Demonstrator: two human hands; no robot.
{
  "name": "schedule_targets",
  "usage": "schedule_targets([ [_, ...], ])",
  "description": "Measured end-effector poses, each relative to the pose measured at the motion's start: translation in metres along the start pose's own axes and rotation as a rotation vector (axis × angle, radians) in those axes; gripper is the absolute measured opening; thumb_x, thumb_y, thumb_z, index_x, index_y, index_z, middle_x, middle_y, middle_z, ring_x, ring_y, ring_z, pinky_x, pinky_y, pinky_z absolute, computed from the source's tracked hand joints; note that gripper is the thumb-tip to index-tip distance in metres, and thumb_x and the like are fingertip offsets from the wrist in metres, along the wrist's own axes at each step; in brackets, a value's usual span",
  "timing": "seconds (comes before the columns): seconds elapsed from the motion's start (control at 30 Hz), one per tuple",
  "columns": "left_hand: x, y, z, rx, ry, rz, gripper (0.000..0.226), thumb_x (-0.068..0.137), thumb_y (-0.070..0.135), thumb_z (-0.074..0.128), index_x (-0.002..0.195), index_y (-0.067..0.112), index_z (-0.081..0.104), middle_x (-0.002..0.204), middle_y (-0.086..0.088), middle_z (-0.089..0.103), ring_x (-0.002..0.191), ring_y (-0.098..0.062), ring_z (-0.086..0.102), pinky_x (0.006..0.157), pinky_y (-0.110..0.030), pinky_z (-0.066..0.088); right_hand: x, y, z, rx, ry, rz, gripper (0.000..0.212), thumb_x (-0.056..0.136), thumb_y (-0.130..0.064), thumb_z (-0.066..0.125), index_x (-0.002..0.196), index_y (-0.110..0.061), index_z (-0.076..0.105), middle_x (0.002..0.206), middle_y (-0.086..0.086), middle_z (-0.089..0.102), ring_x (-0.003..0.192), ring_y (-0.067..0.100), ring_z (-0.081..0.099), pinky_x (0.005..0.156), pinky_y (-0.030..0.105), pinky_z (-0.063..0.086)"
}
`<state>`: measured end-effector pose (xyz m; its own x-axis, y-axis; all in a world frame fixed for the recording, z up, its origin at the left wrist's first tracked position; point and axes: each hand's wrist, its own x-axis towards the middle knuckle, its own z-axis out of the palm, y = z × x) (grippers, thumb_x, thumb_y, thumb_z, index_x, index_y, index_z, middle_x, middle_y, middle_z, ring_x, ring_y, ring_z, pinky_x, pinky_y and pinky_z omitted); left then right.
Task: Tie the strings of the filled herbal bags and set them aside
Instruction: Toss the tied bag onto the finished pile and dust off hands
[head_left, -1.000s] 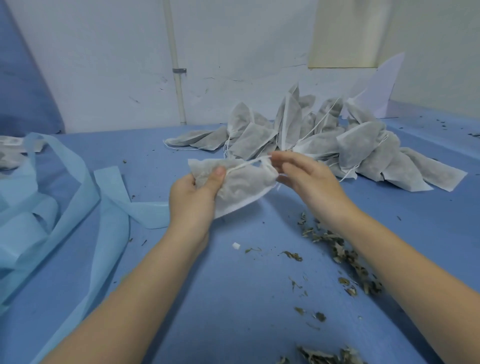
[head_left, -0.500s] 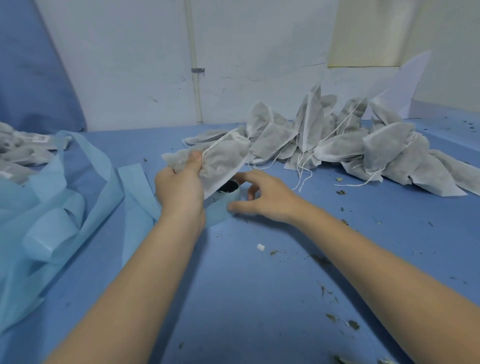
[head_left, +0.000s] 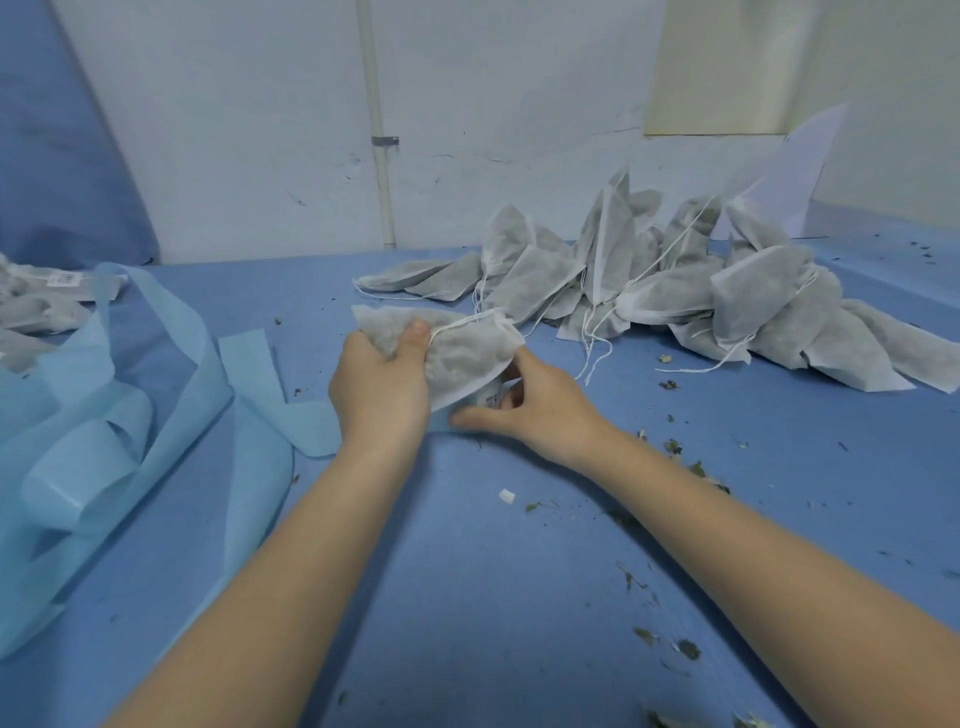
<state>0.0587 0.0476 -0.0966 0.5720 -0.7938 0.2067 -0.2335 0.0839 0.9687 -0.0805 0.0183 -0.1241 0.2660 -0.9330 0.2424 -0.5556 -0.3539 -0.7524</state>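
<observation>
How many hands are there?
2. The left hand holds a bag; the right hand reaches under that bag.

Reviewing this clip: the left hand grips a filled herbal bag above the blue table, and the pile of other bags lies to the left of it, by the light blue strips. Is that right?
Not quite. The head view shows the pile of bags to the right of the held bag, toward the far right of the table. The light blue strips lie on the left. The left hand does grip the bag.
</observation>
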Motion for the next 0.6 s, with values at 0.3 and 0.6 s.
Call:
schedule_targets([
  [0.3,0.0009,-0.0024,-0.0028,-0.001,-0.003,-0.018,0.035,0.091,0.035,0.057,0.105,0.003,0.056,0.102,-0.009,0.061,0.100,-0.029,0.056,0.083,-0.035,0.041,-0.0119,0.0050,-0.0050,0.115,0.079,0.043,0.037,0.077,-0.018,0.079,0.112,-0.016,0.069,0.093,-0.005,0.069,0.070,-0.005,0.060,0.072,0.001,0.040],
  [0.6,-0.0009,-0.0034,0.0010,0.049,0.000,0.003,0.036,0.092,0.036,0.057,0.102,0.002,0.055,0.104,-0.013,0.061,0.103,-0.032,0.055,0.087,-0.037,0.041,-0.0093,0.0053,-0.0011,0.119,0.256,0.050,0.013,0.071,-0.014,0.083,0.075,-0.017,0.071,0.072,-0.002,0.071,0.065,0.003,0.063,0.065,0.003,0.043],
])
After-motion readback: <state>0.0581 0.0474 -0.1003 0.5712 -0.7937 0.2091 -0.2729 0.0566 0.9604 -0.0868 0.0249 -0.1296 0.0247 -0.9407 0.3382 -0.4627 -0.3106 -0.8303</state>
